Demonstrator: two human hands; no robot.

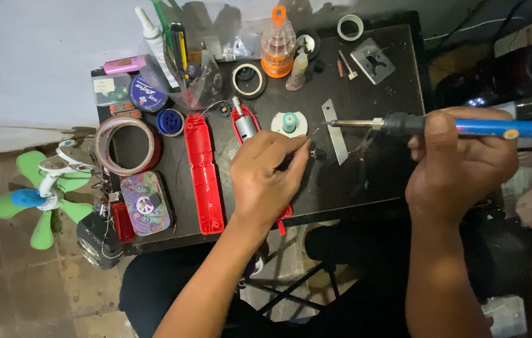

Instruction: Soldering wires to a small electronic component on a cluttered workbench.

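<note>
Soldering iron (466, 127) lies level in the right hand's (460, 169) closed grip, its long axis crosswise, tip pointing left toward the left hand (266, 178), whose fingertips pinch something too small to identify, just beside a white disc (289, 123) on the black table (378, 94).

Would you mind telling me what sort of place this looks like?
Probably a small home electronics repair bench: the right hand holds a blue soldering iron, and the black table carries a red plastic casing, tape rolls and a screwdriver-bit set.
</note>
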